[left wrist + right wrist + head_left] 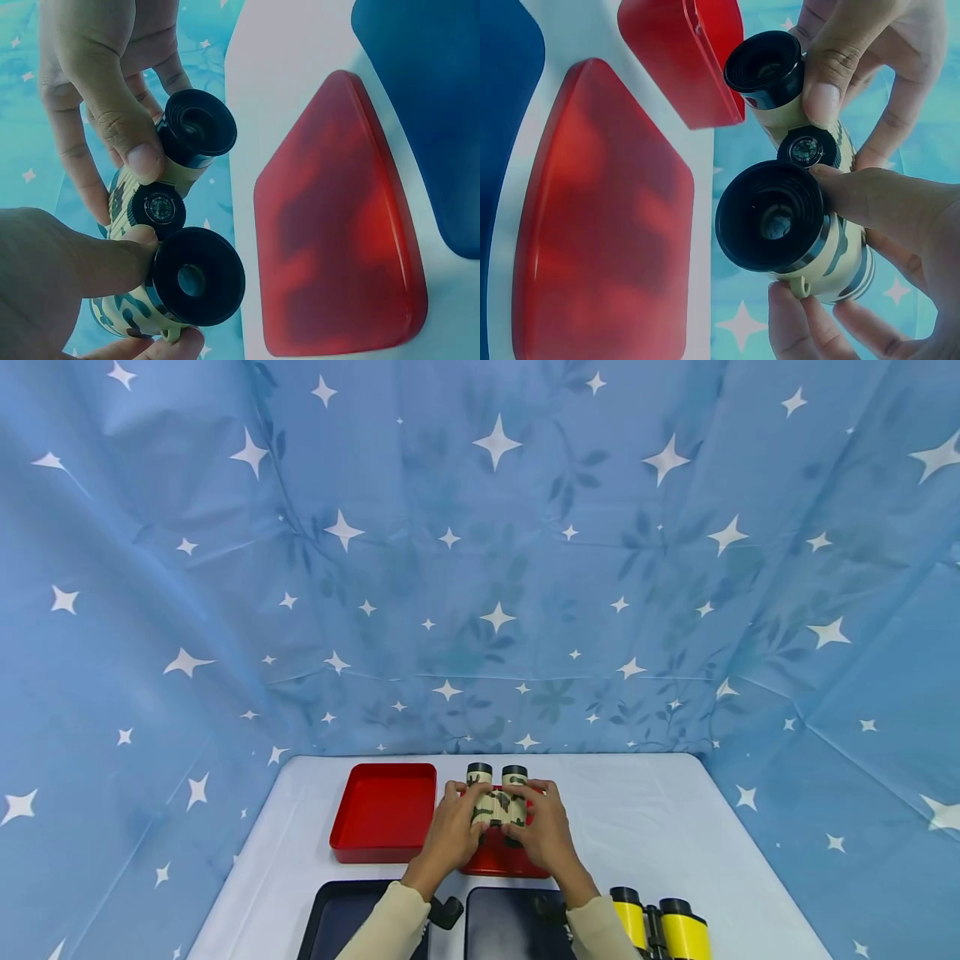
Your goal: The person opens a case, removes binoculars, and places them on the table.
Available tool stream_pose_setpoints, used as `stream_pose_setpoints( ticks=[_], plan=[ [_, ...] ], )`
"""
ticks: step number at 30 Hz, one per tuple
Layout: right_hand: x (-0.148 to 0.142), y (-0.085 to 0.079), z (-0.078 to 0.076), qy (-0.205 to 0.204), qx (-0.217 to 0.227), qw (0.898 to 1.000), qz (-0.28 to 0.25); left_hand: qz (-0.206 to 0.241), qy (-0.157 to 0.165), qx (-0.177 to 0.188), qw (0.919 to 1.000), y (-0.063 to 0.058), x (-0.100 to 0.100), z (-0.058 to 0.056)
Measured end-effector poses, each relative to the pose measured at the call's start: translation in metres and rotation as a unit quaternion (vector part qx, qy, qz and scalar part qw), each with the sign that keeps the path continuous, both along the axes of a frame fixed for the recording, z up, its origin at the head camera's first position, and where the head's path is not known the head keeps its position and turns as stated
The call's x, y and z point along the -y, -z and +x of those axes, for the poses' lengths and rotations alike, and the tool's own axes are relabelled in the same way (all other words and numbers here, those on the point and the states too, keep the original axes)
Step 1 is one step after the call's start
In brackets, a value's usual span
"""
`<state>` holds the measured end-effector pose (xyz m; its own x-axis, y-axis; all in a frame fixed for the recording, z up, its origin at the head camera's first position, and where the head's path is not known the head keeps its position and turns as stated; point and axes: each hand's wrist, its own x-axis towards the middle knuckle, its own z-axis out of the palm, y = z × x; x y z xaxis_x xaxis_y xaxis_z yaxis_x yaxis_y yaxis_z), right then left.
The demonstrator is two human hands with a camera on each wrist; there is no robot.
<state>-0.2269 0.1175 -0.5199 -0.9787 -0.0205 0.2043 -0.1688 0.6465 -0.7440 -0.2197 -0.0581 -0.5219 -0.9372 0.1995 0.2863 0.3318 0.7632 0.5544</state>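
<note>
Both hands hold a pair of camouflage-patterned binoculars (497,807) above a flat red lid-like piece (510,860). My left hand (452,827) grips the left barrel, and my right hand (546,828) grips the right one. The black eyecups (199,277) face back toward me. Between the barrels sits a small round compass (806,151) on the black centre wheel, with a thumb close on either side. A small strap loop (800,286) shows under the right barrel, by the right fingers.
Left of the hands stands a red tray (384,852). Two dark navy trays lie nearer me, a left one (352,906) and a right one (510,935), partly under the forearms. Yellow and black binoculars (686,935) stand at the front right. A blue starry curtain (495,568) surrounds the white table (637,827).
</note>
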Motion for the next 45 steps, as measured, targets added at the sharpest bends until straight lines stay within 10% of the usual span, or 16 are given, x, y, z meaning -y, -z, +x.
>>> stream_pose_setpoints(
  ticks=[45],
  plan=[
    [-0.061, 0.007, 0.012, 0.04, 0.021, 0.999, -0.006, 0.006, 0.034, 0.03, 0.999, 0.002, -0.06, -0.006]
  ],
)
